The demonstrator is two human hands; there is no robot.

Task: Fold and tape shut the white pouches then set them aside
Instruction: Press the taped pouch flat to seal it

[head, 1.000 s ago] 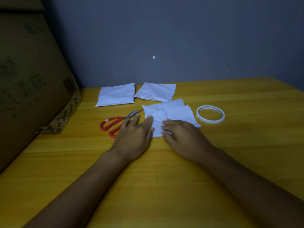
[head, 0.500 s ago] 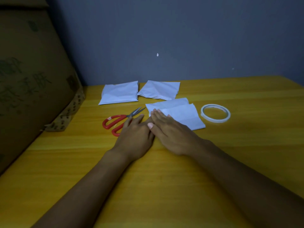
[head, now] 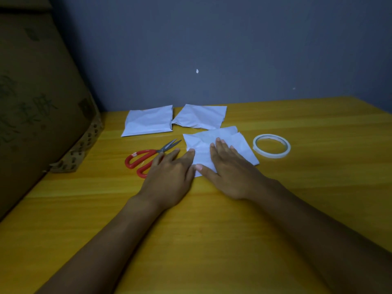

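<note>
Yellow wood-grain laminate tabletop (head: 297, 209), smooth and faintly glossy, carrying everything. At far left, brown corrugated cardboard box (head: 31, 102), matt, printed, with patterned tape along its lower edge. At the back near the wall, two finished white pouches (head: 148, 122), side by side, crinkled thin film, roughly square. In front of these, the pouch in hand (head: 203, 153), flat on the tabletop, creased. Left hand (head: 169, 177) flat, fingers straight, fingertips on the pouch's left edge; right hand (head: 231, 170) flat, fingers spread, palm pressing the fold; neither grip curled round anything. Step judged: flattening the fold, taping not yet begun. Next move judged: one hand holding the flap down, the other reaching right for the translucent tape roll (head: 271, 146), a thin ring. Beside the left hand, red-handled steel scissors (head: 148, 160), partly open.
</note>
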